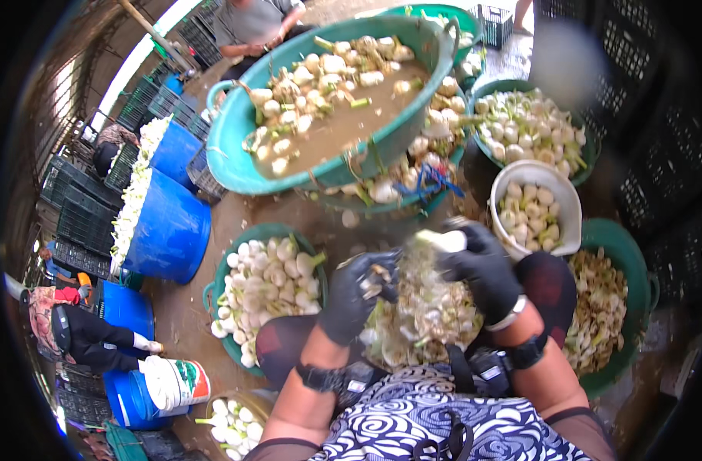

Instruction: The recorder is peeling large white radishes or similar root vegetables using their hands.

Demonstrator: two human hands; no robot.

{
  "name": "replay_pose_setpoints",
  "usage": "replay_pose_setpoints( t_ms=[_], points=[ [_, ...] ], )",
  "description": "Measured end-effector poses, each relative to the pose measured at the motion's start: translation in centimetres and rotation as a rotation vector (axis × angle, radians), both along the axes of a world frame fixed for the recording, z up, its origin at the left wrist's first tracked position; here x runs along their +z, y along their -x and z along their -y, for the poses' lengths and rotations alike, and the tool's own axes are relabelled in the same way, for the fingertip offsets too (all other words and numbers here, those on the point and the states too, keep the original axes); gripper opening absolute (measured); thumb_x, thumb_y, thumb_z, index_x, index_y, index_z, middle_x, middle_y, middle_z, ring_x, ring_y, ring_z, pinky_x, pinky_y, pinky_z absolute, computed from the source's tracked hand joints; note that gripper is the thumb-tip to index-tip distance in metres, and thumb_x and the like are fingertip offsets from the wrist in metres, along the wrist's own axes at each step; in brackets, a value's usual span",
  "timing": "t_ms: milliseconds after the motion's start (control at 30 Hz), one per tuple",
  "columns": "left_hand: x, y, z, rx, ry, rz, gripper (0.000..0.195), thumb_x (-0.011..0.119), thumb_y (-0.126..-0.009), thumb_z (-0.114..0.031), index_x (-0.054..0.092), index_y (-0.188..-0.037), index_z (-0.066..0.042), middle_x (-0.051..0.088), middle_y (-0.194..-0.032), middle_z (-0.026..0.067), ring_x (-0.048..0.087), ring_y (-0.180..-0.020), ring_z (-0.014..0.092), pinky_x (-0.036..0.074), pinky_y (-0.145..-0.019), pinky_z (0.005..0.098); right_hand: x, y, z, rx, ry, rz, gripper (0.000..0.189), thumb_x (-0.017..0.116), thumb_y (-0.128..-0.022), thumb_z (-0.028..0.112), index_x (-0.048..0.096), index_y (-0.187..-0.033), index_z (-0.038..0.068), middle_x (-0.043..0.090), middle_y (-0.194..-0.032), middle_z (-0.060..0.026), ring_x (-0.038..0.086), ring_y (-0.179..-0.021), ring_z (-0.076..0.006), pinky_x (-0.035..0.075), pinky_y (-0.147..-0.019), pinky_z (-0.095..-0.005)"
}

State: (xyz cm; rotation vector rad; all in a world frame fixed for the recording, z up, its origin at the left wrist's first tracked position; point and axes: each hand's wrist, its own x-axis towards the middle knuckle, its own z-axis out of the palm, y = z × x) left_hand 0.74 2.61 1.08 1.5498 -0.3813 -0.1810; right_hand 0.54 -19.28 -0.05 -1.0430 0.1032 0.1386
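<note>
My right hand (480,265), in a black glove, grips a white peeled bulb (450,241) with a short green stem, which looks like an onion or garlic bulb. In my left hand (365,291), gloved in black too, are loose brownish peelings (377,281). Between my knees, under both hands, lies a heap of pale peelings (428,322). Beyond the hands, a tilted oval green tub (230,164) holds muddy water and bulbs with roots. A green basin of white bulbs (267,271) stands left of my left knee.
A white bucket (572,213) of bulbs and a green basin (642,311) of peelings stand at right. Blue barrels (172,230) heaped with bulbs stand at left. Black crates (673,161) are stacked at right. One person (250,29) sits beyond the tub; another (80,328) bends at far left.
</note>
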Motion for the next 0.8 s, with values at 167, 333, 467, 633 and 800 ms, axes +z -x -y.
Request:
replay_pose_setpoints(
  t_ms=[167, 333, 467, 633, 800],
  points=[
    [10.7, -4.2, -4.4, 0.109, -0.229, 0.297, 0.037, 0.060, -0.089, -0.028, 0.057, -0.107, 0.004, 0.063, -0.091, 0.0101, 0.061, -0.074, 0.014, 0.051, -0.065, 0.0276, -1.3, -5.2, 12.1, -0.449, 0.786, 0.092, 0.048, 0.069, -0.074, 0.013, 0.053, -0.114, -0.008, 0.065, -0.092, -0.0140, 0.059, -0.080, -0.0156, 0.049, -0.071, -0.0302],
    [18.6, -14.5, -2.9, -0.042, -0.650, 0.470, 0.032, 0.054, -0.089, -0.020, 0.061, -0.112, 0.001, 0.062, -0.088, 0.0075, 0.059, -0.074, 0.013, 0.049, -0.071, 0.0274, -1.0, -6.4, 6.2, -0.095, 0.327, -0.010, 0.016, 0.064, -0.086, 0.019, 0.065, -0.082, 0.004, 0.059, -0.067, 0.0011, 0.051, -0.057, -0.0057, 0.041, -0.053, -0.0220],
    [18.1, -24.8, 4.0, -0.283, -0.934, 0.530, 0.036, 0.063, -0.081, -0.018, 0.062, -0.114, -0.002, 0.065, -0.105, 0.0128, 0.062, -0.091, 0.020, 0.047, -0.082, 0.0318, -2.3, -6.4, 3.0, 0.070, 0.357, 0.099, 0.010, 0.061, -0.082, 0.010, 0.066, -0.088, 0.003, 0.060, -0.072, 0.0041, 0.050, -0.066, -0.0028, 0.042, -0.059, -0.0222],
    [14.5, -32.5, 13.2, -0.383, -1.394, 0.419, 0.059, 0.071, -0.070, -0.018, 0.055, -0.126, -0.008, 0.065, -0.106, 0.0148, 0.062, -0.095, 0.023, 0.049, -0.083, 0.0333, -3.2, -6.7, 3.2, -0.033, 0.608, 0.017, 0.035, 0.062, -0.078, 0.014, 0.064, -0.111, 0.003, 0.066, -0.081, -0.0086, 0.059, -0.068, -0.0107, 0.048, -0.065, -0.0253],
    [6.2, -40.5, 13.8, -0.312, -1.750, 0.587, 0.044, 0.069, -0.065, -0.022, 0.067, -0.108, -0.012, 0.067, -0.098, 0.0155, 0.063, -0.092, 0.032, 0.049, -0.082, 0.0380, -3.1, -7.3, 3.7, 0.028, 0.580, 0.077, 0.041, 0.065, -0.079, 0.021, 0.060, -0.114, 0.000, 0.066, -0.091, -0.0160, 0.065, -0.079, -0.0222, 0.050, -0.073, -0.0319]
  ],
)
